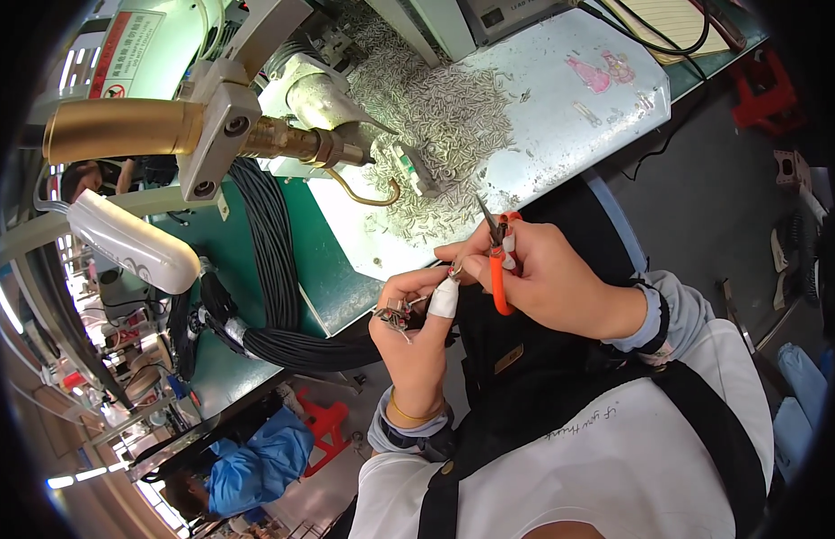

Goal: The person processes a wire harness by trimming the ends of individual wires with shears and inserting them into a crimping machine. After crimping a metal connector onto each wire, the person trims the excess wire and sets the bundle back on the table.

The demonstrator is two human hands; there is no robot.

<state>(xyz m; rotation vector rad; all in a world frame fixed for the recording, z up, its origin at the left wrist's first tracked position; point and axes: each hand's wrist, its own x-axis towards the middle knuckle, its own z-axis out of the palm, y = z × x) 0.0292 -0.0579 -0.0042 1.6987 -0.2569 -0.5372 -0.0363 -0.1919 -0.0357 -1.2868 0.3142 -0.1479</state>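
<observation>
Sweeping from the left, I see thick loops of black cable [267,251] lying on the green bench top [326,269], one run curving toward the person's left hand [417,355]. Those fingers are curled closed around a small tangle of thin-wired parts [395,314] — a few ends poke out on the outer side — while the thumb, wrapped in white tape [444,298], points away from the body. Just past its tip a tiny metallic-looking piece [454,269] sits where both hands' fingertips come together; it is too small for me to tell its long axis, or which hand bears it. The right hand [566,283] has its thumb and forefinger close by it, and grips an orange-handled hand tool with a dark pointed nose [497,274]. What matters most, I'd judge, is this: the tool's long axis runs away from the body, its nose aimed toward the heap of small silvery metal pins [462,117] — so the piece lies left of the tool and nearer the person than its tip, with the taped left thumb right beside it.
</observation>
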